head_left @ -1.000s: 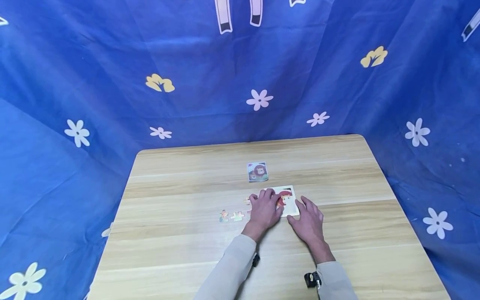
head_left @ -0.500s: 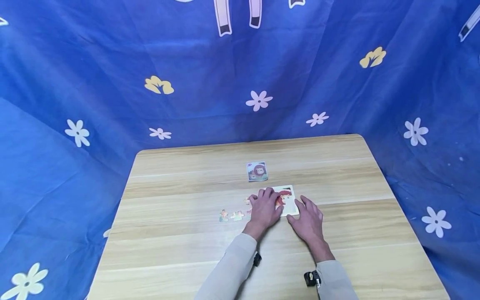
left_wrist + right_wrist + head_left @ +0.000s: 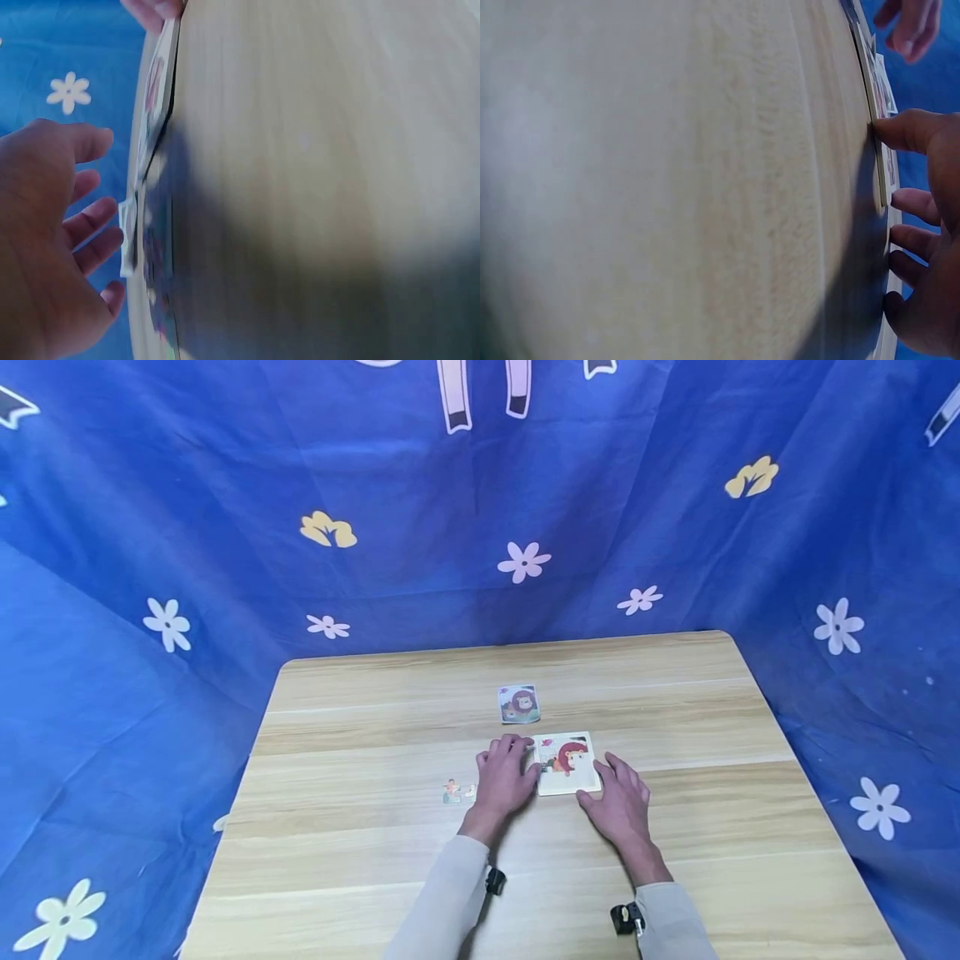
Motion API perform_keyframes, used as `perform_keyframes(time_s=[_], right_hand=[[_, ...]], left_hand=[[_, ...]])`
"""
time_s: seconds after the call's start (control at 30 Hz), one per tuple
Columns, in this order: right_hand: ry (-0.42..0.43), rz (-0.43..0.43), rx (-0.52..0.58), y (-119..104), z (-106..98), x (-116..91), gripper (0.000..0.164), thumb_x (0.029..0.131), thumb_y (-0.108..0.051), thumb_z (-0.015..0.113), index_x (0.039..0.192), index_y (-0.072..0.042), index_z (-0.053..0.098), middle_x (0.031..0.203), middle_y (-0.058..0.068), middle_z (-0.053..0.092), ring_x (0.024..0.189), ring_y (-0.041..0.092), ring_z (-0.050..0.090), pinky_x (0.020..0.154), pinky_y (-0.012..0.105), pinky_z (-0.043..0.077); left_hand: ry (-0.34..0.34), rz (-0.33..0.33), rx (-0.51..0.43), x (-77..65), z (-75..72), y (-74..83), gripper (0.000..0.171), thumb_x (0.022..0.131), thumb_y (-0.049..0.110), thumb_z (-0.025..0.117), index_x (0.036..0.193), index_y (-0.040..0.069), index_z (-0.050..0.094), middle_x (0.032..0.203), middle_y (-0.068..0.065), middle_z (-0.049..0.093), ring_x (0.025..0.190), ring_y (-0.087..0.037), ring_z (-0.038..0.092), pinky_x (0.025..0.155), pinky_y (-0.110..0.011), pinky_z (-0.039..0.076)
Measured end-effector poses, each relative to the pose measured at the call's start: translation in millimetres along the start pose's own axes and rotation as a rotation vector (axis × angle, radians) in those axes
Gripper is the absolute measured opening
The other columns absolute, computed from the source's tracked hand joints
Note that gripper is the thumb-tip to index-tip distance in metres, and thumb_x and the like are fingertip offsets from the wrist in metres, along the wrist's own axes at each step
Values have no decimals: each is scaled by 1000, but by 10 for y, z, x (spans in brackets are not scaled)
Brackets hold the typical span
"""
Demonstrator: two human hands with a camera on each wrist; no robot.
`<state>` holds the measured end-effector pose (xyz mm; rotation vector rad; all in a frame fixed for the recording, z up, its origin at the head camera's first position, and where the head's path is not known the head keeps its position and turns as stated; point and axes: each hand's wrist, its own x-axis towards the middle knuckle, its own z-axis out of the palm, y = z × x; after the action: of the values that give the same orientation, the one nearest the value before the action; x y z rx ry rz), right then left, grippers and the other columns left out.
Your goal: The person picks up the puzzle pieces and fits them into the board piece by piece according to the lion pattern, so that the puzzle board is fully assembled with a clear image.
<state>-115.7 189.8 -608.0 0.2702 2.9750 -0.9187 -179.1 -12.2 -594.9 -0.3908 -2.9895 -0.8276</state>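
Note:
A square puzzle board (image 3: 558, 785) with a white border lies mid-table. Joined pieces showing a red-maned lion (image 3: 573, 758) fill its upper part; pale base shows below and to the right. My right hand (image 3: 621, 802) holds the board's near right corner, thumb at the front edge and index finger at the right edge, as the right wrist view also shows on the board (image 3: 874, 86). Left of the board, my left hand (image 3: 504, 783) hovers with relaxed fingers and nothing in them. Loose puzzle pieces (image 3: 452, 791) lie beside it, some hidden under the hand.
Behind the board lies a small picture card (image 3: 519, 704) with a lion on it. The wooden table (image 3: 360, 860) reaches back to a blue patterned cloth (image 3: 420, 527) that hangs around its far and side edges.
My left hand has moved left off the board, uncovering its left part with a lion cub piece and a pink piece. The right hand has kept its place at the corner.

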Motion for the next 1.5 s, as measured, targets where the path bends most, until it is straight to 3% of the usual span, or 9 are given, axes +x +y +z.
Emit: perform_keyframes(time_s=[0.33, 0.57, 1.23, 1.5], right_hand=[[-25, 21, 10, 16, -40, 38, 70, 79, -40, 72, 137, -5, 51, 152, 13, 36, 140, 34, 28, 109, 56, 18], [-24, 26, 11, 16, -58, 62, 70, 79, -40, 72, 137, -5, 51, 151, 14, 36, 140, 35, 29, 108, 56, 18], [-5, 20, 8, 3, -41, 49, 70, 78, -39, 73, 135, -5, 52, 151, 14, 37, 138, 36, 31, 107, 56, 19], [-16, 29, 26, 8, -4, 3, 70, 78, -40, 72, 135, -5, 53, 150, 14, 37, 138, 36, 30, 108, 58, 18]], left_hand=[[37, -105, -15, -40, -114, -265, 41, 87, 35, 65, 125, 20, 60, 126, -2, 58, 115, -24, 50, 95, -49, 32], [18, -138, 18, -47, -153, -349, 41, 86, 37, 65, 123, 20, 60, 125, -2, 57, 114, -25, 48, 92, -51, 31], [-9, -105, 80, -97, -191, -425, 33, 89, 33, 64, 119, 20, 65, 126, -2, 55, 114, -24, 47, 93, -54, 29], [80, -68, 76, -151, -168, -451, 26, 84, 29, 70, 109, 21, 66, 111, 2, 66, 100, -21, 53, 87, -50, 31]])
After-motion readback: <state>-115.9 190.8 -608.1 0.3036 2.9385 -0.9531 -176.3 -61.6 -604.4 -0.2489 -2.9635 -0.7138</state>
